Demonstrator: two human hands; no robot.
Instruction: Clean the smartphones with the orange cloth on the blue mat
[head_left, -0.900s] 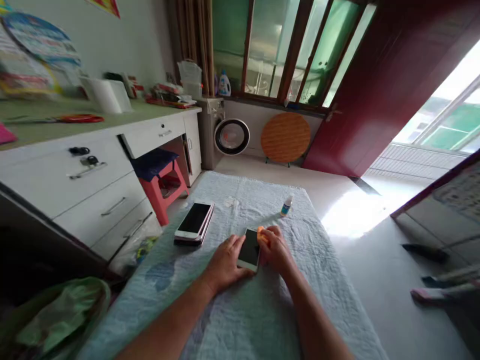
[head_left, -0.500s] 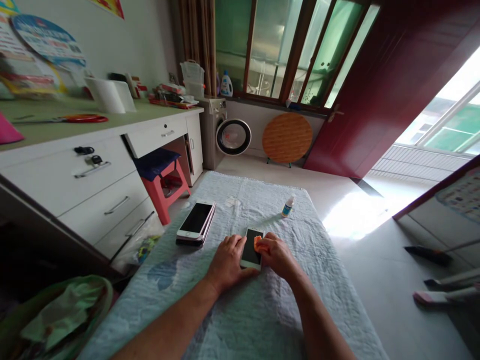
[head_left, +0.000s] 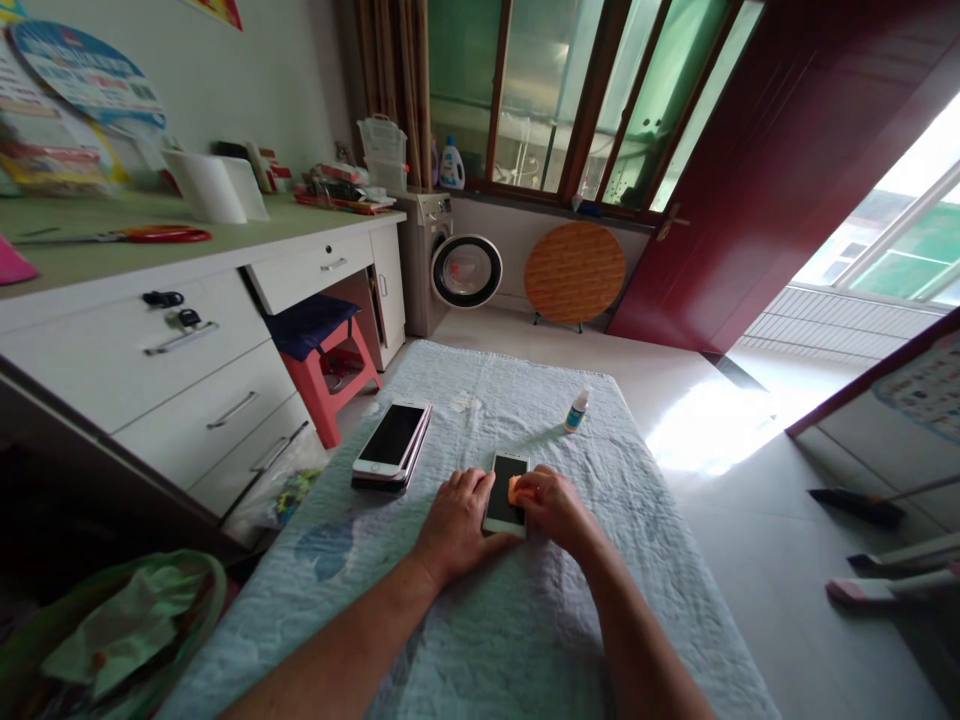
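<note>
A white smartphone (head_left: pixel 501 512) with a dark screen lies face up on the cloth-covered table (head_left: pixel 495 400). My left hand (head_left: pixel 457 520) grips its left side, fingers along the edge and thumb by the bottom end. Pinched in my right hand (head_left: pixel 559 508) is an orange cloth (head_left: pixel 517 491), pressed against the right part of the screen. To the left lies a stack of smartphones (head_left: pixel 391 440), the top one white with a black screen. A small spray bottle (head_left: pixel 577 411) with a blue label stands upright beyond my right hand.
A white desk (head_left: pixel 210 290) runs along the left, with a red stool (head_left: pixel 322 375) under it. A bin (head_left: pixel 127 620) sits low at the left. At the back are a washing machine with its door (head_left: pixel 467 271) ajar and a round wooden tabletop (head_left: pixel 574 272).
The orange cloth shifts very slightly on the phone screen with my right hand. My left hand keeps its grip, and the stack and bottle stay put.
</note>
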